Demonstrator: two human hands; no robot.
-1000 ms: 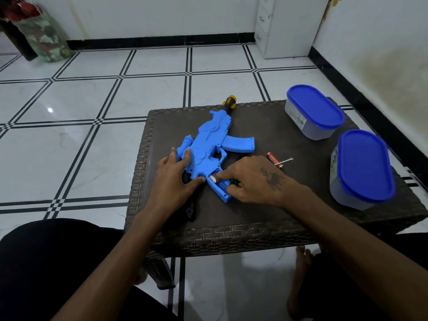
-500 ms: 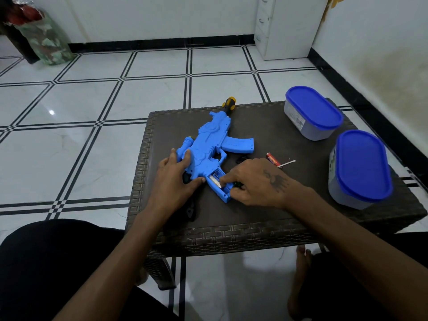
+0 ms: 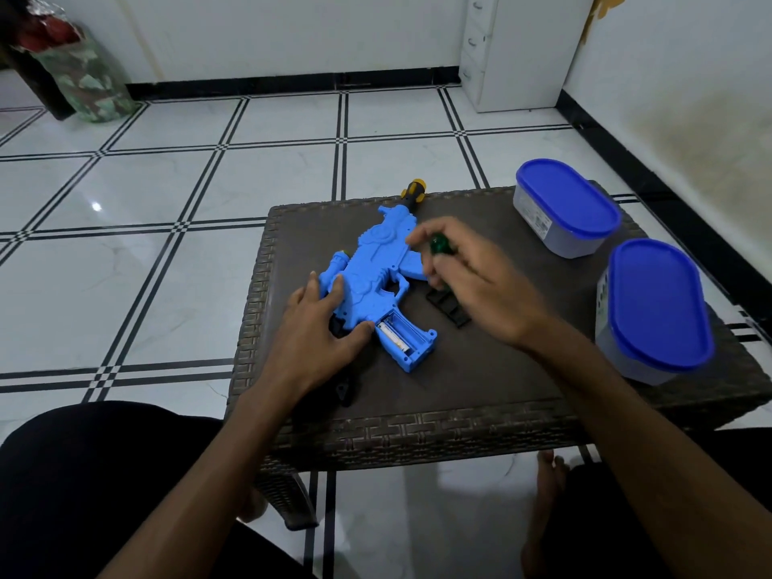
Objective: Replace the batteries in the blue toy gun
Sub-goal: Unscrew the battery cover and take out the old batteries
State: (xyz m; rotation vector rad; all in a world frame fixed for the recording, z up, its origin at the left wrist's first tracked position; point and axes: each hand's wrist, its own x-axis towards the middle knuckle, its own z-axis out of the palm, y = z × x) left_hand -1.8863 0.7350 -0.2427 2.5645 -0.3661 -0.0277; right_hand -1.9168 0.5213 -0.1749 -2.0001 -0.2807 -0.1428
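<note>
Soft, even indoor light. A small glare spot shines on the glossy floor tiles (image 3: 97,207) at left. The right hand (image 3: 472,282) is motion-blurred. Wide-angle distortion bends tile lines near the edges.

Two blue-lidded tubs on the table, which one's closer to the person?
The blue-lidded tub at the table's right edge, nearest the right forearm. The other blue-lidded tub sits at the far right corner, beyond the right hand.

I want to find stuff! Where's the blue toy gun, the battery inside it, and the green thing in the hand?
blue toy gun (image 3: 367,282): head view, on its middle body.
battery (image 3: 392,335): head view, on its white side, in the open grip compartment.
green thing (image 3: 438,245): head view, on its rounded end showing between the right hand's fingers.
</note>
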